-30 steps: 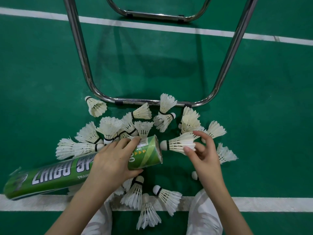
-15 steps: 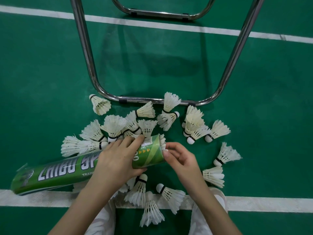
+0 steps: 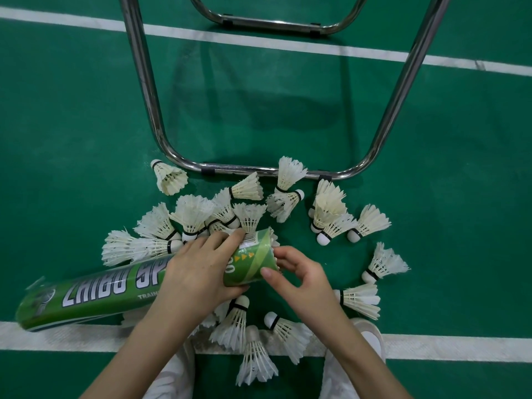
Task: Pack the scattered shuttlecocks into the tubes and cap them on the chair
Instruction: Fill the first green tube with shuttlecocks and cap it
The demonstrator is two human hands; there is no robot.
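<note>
A long green tube [image 3: 95, 295] lies nearly flat over the court floor, its open mouth pointing right. My left hand [image 3: 198, 272] grips the tube near that mouth. My right hand [image 3: 299, 280] is at the opening, its curled fingers pushing a white shuttlecock [image 3: 275, 240] in; only the feather tips show at the rim. Several white feather shuttlecocks lie scattered around, among them one at the upper left [image 3: 168, 178], a cluster to the right [image 3: 331, 223] and a few near my knees [image 3: 256, 358].
The chrome chair legs [image 3: 259, 169] form a U-shaped bar just beyond the shuttlecocks; a second leg loop [image 3: 273, 23] is farther off. White court lines [image 3: 431, 345] cross the green floor near and far. My white shoe [image 3: 371, 338] sits at the right.
My right hand carried a shuttlecock leftward from the pile into the tube's mouth and has pushed it almost fully inside. My left hand kept hold of the tube.
</note>
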